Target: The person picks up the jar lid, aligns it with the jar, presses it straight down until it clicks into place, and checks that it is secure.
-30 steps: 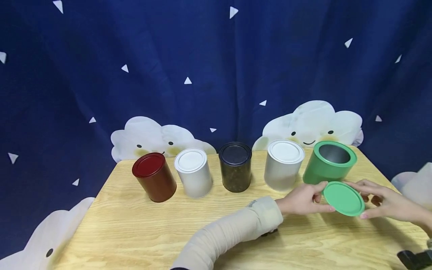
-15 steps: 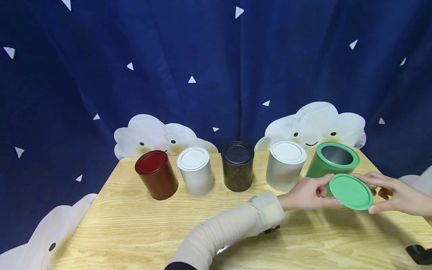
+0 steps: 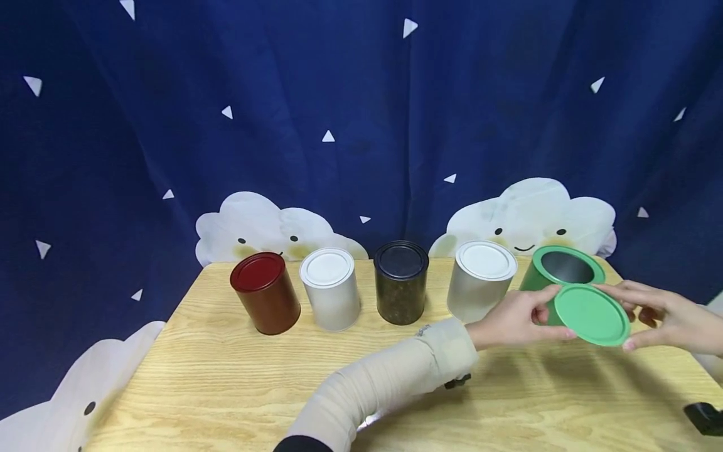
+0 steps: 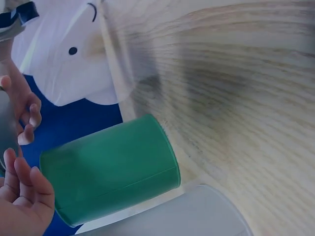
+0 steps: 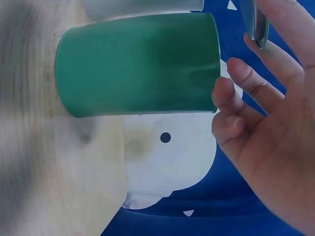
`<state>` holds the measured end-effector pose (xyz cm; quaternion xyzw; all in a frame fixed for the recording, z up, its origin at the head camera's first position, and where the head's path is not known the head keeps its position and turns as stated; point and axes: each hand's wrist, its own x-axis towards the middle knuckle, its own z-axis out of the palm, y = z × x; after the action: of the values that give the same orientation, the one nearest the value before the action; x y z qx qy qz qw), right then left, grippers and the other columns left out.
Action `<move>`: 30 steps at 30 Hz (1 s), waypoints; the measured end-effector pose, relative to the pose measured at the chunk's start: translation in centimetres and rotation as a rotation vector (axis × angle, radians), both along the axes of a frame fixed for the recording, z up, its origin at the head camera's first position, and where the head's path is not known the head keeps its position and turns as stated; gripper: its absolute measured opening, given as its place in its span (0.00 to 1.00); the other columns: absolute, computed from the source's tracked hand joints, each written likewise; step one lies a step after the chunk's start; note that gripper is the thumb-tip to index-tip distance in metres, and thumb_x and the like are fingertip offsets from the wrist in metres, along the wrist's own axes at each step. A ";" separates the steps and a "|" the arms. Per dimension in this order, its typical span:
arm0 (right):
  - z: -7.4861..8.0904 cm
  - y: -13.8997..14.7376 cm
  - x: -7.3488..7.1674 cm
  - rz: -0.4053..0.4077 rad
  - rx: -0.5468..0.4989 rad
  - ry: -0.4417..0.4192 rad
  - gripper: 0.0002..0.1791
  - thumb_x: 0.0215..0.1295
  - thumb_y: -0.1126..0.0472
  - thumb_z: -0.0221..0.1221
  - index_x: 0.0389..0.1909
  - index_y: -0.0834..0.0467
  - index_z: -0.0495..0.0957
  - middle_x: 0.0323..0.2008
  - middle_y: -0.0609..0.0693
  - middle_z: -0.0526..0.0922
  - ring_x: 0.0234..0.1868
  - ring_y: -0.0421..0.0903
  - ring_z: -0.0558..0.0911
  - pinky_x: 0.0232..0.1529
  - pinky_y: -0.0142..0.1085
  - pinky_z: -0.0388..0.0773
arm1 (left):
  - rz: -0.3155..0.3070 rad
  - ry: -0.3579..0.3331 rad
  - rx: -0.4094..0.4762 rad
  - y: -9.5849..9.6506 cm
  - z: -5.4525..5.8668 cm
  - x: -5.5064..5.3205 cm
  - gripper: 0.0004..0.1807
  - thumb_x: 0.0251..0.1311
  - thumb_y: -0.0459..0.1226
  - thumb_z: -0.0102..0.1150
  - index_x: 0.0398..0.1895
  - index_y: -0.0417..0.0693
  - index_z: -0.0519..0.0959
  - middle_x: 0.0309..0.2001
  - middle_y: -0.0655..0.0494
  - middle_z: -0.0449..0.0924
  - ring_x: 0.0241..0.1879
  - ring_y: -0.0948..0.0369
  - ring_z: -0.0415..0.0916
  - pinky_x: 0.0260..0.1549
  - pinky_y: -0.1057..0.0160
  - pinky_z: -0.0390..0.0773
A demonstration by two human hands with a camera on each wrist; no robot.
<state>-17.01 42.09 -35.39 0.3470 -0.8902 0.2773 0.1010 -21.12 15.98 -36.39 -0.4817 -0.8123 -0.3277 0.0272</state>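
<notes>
Both hands hold a round green lid (image 3: 592,315) between them, tilted with its top towards me, above the wooden table. The left hand (image 3: 519,317) pinches its left edge between thumb and fingers. On the opposite edge, the right hand (image 3: 672,317) grips with thumb and fingertips, the other fingers curled loosely. Just behind the lid stands an uncovered green can (image 3: 531,280), its grey inside showing and its front partly hidden. Its smooth side faces the left wrist view, where the can (image 4: 113,167) appears sideways. In the right wrist view, the lid's grey underside edge (image 5: 256,24) shows beside the fingers.
Lidded cans stand in a row along the back of the table (image 3: 237,389): dark red (image 3: 268,301), white (image 3: 332,295), black (image 3: 400,289) and another white one (image 3: 474,289) beside the green can. A blue curtain (image 3: 339,81) with clouds hangs behind.
Both hands have shifted the green lid up and slightly right in view, and it now overlaps the green can's front more. The view has shifted a little; the other cans stay put.
</notes>
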 end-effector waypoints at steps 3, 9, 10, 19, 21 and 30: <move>0.3 0.1 -0.1 -0.016 -0.019 -0.005 0.48 0.27 0.74 0.71 0.60 0.65 0.66 0.42 0.35 0.68 0.27 0.34 0.63 0.17 0.28 0.56 | 0.029 0.012 0.038 0.2 0.2 -0.1 0.39 0.48 0.48 0.66 0.64 0.44 0.64 0.21 0.68 0.67 0.22 0.78 0.61 0.26 0.84 0.62; 1.1 0.4 -0.6 -0.082 -0.037 -0.065 0.50 0.32 0.75 0.70 0.64 0.60 0.63 0.37 0.36 0.66 0.26 0.36 0.61 0.16 0.30 0.56 | 0.112 0.078 0.135 0.4 0.2 0.0 0.35 0.47 0.47 0.67 0.59 0.44 0.70 0.27 0.68 0.68 0.28 0.79 0.61 0.31 0.86 0.61; 1.3 0.5 -0.7 -0.083 -0.041 -0.073 0.50 0.33 0.75 0.70 0.64 0.60 0.62 0.37 0.37 0.66 0.26 0.37 0.62 0.16 0.30 0.57 | 0.131 0.096 0.140 0.4 0.2 0.0 0.34 0.47 0.48 0.67 0.58 0.44 0.71 0.27 0.68 0.68 0.29 0.78 0.61 0.31 0.86 0.60; 2.3 0.7 -1.8 -0.089 -0.063 -0.124 0.45 0.37 0.77 0.68 0.63 0.61 0.64 0.35 0.40 0.64 0.29 0.38 0.63 0.18 0.32 0.59 | 0.248 0.253 0.038 1.0 1.5 -0.6 0.35 0.45 0.56 0.65 0.56 0.51 0.74 0.33 0.67 0.72 0.35 0.74 0.61 0.37 0.83 0.56; 2.3 0.7 -2.0 -0.124 -0.054 -0.125 0.46 0.38 0.76 0.68 0.63 0.58 0.64 0.36 0.39 0.64 0.29 0.38 0.62 0.18 0.32 0.59 | 0.285 0.287 -0.018 1.1 1.8 -0.8 0.36 0.44 0.59 0.64 0.56 0.53 0.74 0.35 0.68 0.73 0.38 0.74 0.63 0.38 0.81 0.57; 2.9 1.0 -3.7 -0.353 0.076 -0.181 0.45 0.43 0.62 0.70 0.66 0.51 0.62 0.43 0.29 0.61 0.34 0.32 0.62 0.25 0.31 0.61 | 0.365 0.255 -0.197 1.6 3.4 -2.3 0.37 0.46 0.64 0.56 0.61 0.62 0.69 0.51 0.70 0.72 0.44 0.70 0.62 0.40 0.76 0.59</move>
<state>-20.73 43.11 -32.51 0.1628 -0.9525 0.2516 0.0544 -23.39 17.53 -32.99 -0.3645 -0.9041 -0.1731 0.1410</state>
